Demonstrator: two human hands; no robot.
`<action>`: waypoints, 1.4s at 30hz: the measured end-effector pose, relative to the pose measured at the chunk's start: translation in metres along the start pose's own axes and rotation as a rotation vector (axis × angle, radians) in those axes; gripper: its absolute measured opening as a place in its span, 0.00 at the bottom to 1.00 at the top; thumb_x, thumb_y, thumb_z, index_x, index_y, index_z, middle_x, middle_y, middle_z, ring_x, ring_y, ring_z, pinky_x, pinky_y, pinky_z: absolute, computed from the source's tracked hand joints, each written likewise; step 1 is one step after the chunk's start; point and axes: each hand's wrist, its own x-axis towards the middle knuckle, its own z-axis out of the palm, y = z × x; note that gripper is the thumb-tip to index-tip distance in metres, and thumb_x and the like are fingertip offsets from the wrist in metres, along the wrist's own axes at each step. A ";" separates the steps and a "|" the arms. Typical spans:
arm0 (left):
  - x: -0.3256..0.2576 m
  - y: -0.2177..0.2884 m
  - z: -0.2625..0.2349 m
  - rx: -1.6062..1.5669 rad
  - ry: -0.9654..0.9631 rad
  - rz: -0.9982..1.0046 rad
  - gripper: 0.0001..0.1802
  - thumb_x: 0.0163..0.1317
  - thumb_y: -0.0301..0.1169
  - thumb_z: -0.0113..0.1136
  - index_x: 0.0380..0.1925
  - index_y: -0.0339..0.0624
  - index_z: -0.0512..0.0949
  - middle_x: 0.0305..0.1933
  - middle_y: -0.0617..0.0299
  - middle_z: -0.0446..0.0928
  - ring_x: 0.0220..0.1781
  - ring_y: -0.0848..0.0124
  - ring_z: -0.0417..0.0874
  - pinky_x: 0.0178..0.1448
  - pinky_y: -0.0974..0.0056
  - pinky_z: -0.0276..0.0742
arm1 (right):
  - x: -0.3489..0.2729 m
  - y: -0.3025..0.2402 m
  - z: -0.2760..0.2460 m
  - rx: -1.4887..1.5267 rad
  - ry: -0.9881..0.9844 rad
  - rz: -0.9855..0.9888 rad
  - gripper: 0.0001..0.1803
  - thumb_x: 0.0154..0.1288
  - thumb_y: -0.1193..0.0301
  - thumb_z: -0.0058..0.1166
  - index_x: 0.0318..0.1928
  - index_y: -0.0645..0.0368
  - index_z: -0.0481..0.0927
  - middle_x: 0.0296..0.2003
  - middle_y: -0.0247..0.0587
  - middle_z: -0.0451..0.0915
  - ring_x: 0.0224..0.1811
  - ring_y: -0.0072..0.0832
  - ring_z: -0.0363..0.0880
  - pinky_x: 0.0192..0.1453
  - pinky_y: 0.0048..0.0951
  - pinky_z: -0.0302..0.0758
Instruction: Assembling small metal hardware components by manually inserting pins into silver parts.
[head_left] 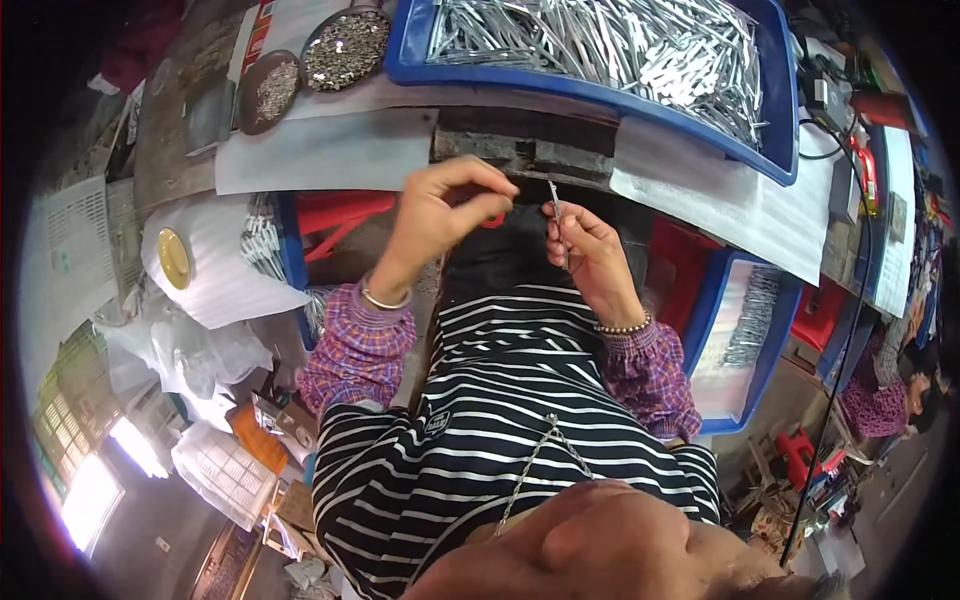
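My right hand [597, 262] is closed around a slim silver metal strip [556, 200], which stands nearly upright between thumb and fingers. Across from it, my left hand [432, 222] has its thumb and forefinger drawn together in a pinch, a short gap from the strip. Whatever lies between those fingertips is too small to make out. Beyond both hands, a blue tray [590, 80] on the bench holds a heap of similar silver metal strips [610, 45]. Two round dishes stand at the far left, a larger one with small shiny metal parts [345, 50] and a smaller one with tiny parts [274, 92].
White sheets [330, 150] cover parts of the wooden bench edge [520, 152]. A second blue tray [745, 405] with metal strips sits low on the right. On the left are a yellow oval dish [174, 258] and bundled strips [260, 235]. A cable [868, 250] hangs at right; another person [880, 395] sits beyond.
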 end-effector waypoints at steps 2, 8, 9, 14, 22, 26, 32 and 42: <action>0.001 -0.008 0.018 0.048 -0.069 0.040 0.07 0.49 0.15 0.58 0.29 0.33 0.79 0.33 0.61 0.78 0.35 0.74 0.79 0.40 0.73 0.74 | -0.002 0.001 -0.003 0.015 0.025 0.005 0.13 0.68 0.69 0.47 0.47 0.65 0.74 0.29 0.31 0.72 0.27 0.16 0.68 0.31 0.18 0.67; 0.006 -0.020 0.043 0.021 -0.070 0.038 0.08 0.51 0.15 0.57 0.32 0.33 0.78 0.35 0.60 0.78 0.38 0.75 0.79 0.42 0.73 0.75 | -0.006 0.000 -0.012 0.127 0.002 0.015 0.12 0.69 0.69 0.45 0.47 0.64 0.73 0.29 0.32 0.73 0.26 0.16 0.68 0.30 0.17 0.66; 0.007 -0.020 0.044 0.008 -0.060 0.026 0.09 0.51 0.15 0.56 0.34 0.33 0.78 0.35 0.60 0.78 0.38 0.75 0.79 0.42 0.73 0.75 | -0.005 -0.001 -0.013 0.168 -0.021 0.033 0.12 0.68 0.69 0.45 0.46 0.63 0.73 0.29 0.32 0.73 0.26 0.16 0.68 0.30 0.17 0.66; 0.006 -0.019 0.047 0.106 -0.027 0.030 0.08 0.52 0.15 0.55 0.33 0.34 0.76 0.34 0.62 0.78 0.36 0.77 0.79 0.42 0.73 0.74 | -0.005 0.001 -0.017 0.255 -0.032 0.039 0.11 0.68 0.69 0.46 0.45 0.62 0.73 0.28 0.32 0.74 0.25 0.16 0.68 0.29 0.16 0.66; 0.004 -0.021 0.059 0.043 0.095 0.060 0.07 0.50 0.19 0.56 0.30 0.37 0.76 0.26 0.64 0.77 0.28 0.77 0.79 0.34 0.73 0.73 | -0.006 0.004 -0.015 0.179 0.012 0.000 0.09 0.67 0.70 0.47 0.45 0.61 0.73 0.28 0.34 0.75 0.25 0.16 0.69 0.29 0.17 0.68; 0.008 -0.018 0.052 0.095 0.166 0.134 0.08 0.51 0.18 0.55 0.32 0.36 0.79 0.27 0.64 0.77 0.29 0.79 0.78 0.31 0.75 0.71 | -0.006 0.002 -0.015 0.223 -0.003 0.030 0.09 0.67 0.70 0.47 0.44 0.61 0.73 0.28 0.34 0.75 0.25 0.16 0.69 0.28 0.17 0.67; 0.016 -0.022 0.045 0.083 0.149 0.127 0.05 0.51 0.17 0.57 0.29 0.34 0.79 0.28 0.64 0.77 0.28 0.79 0.78 0.30 0.76 0.71 | -0.005 0.003 -0.015 0.212 0.009 0.053 0.09 0.67 0.70 0.47 0.45 0.61 0.73 0.28 0.34 0.75 0.25 0.16 0.68 0.28 0.16 0.66; 0.020 -0.015 0.049 0.185 0.029 0.101 0.05 0.55 0.19 0.58 0.32 0.35 0.77 0.31 0.63 0.79 0.31 0.80 0.79 0.35 0.75 0.74 | -0.008 0.002 -0.013 0.202 0.001 0.059 0.10 0.67 0.71 0.48 0.44 0.62 0.73 0.27 0.34 0.74 0.23 0.15 0.65 0.24 0.15 0.62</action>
